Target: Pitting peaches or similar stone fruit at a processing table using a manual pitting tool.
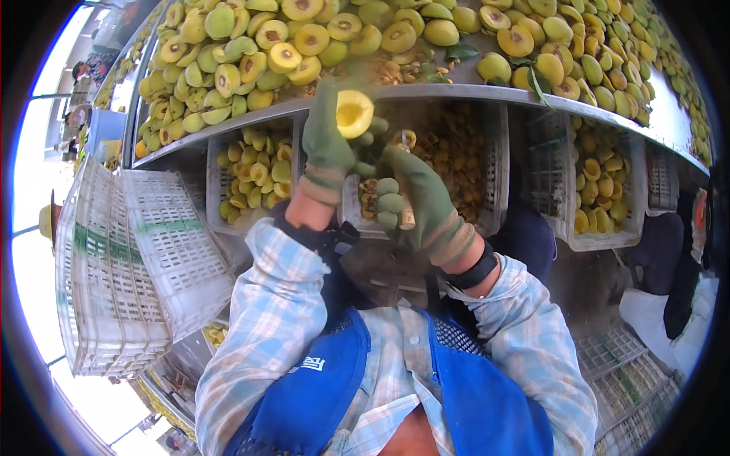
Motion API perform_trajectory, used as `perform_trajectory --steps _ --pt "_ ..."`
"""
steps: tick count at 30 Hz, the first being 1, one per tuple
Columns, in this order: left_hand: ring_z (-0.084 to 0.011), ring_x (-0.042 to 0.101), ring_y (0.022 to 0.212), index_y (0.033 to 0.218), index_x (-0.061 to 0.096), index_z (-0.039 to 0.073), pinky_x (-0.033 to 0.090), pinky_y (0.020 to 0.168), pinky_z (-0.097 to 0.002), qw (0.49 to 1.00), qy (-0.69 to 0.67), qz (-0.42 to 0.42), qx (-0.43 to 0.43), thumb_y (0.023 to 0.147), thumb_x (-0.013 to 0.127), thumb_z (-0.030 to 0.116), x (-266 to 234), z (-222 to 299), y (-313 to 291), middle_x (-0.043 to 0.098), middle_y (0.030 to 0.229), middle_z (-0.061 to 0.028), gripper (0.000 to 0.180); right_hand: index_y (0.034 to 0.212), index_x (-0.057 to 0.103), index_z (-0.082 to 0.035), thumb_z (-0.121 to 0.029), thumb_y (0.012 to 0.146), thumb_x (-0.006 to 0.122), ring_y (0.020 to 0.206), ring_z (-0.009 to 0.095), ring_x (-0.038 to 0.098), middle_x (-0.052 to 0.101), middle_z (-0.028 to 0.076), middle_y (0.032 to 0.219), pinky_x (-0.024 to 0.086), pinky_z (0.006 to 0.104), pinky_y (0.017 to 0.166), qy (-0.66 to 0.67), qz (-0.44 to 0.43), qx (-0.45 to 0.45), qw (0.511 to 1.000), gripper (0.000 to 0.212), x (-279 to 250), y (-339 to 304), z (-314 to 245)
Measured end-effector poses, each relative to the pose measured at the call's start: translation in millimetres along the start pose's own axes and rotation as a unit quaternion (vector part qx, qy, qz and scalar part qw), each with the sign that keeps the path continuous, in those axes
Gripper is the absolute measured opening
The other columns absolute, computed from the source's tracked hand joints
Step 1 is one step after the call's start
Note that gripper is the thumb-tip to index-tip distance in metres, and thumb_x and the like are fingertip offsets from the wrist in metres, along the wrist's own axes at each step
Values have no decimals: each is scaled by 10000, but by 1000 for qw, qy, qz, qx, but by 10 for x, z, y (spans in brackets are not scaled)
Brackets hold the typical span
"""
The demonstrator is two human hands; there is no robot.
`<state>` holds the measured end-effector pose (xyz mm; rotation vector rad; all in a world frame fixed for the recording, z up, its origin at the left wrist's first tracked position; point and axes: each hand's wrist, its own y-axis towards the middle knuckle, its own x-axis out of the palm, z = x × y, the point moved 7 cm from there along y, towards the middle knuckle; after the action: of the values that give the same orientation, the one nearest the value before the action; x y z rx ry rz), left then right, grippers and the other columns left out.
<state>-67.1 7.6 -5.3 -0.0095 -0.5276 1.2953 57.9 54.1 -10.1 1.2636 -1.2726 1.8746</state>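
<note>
My left hand (328,144), in a green glove, holds a yellow peach half (354,114) whose hollow faces up, with no stone in it. Closed around a small pitting knife (407,216) is my gloved right hand (422,190). The wooden handle pokes out below the fist and a thin metal end shows above it; a small bit of fruit or stone is by that end. Both hands are over a white crate (498,182) of brown stones and scraps, just in front of the metal table edge (449,91).
Piles of halved peaches (220,76) cover the table. Crates of pitted halves stand at the left (258,171) and right (604,182) under its edge. Stacked white crates (175,251) lean at my left. Beside the right crate is another person's dark-clothed leg (658,251).
</note>
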Motion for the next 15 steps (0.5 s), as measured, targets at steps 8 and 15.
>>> perform_trajectory --steps 8,15 --pt "-195 677 727 1091 644 20 520 593 -286 888 438 83 112 922 561 388 -1420 892 -15 690 959 -117 414 1108 551 52 -327 947 536 455 97 475 524 -37 602 409 245 422 -27 53 -46 997 412 -320 212 -265" --pt "-347 619 1027 1271 549 52 490 912 -391 584 691 -8 425 837 648 293 -401 1153 406 620 1153 -209 506 1111 553 7 -336 938 565 476 87 552 580 -14 630 442 224 406 -174 51 -86 980 385 -304 315 -561"
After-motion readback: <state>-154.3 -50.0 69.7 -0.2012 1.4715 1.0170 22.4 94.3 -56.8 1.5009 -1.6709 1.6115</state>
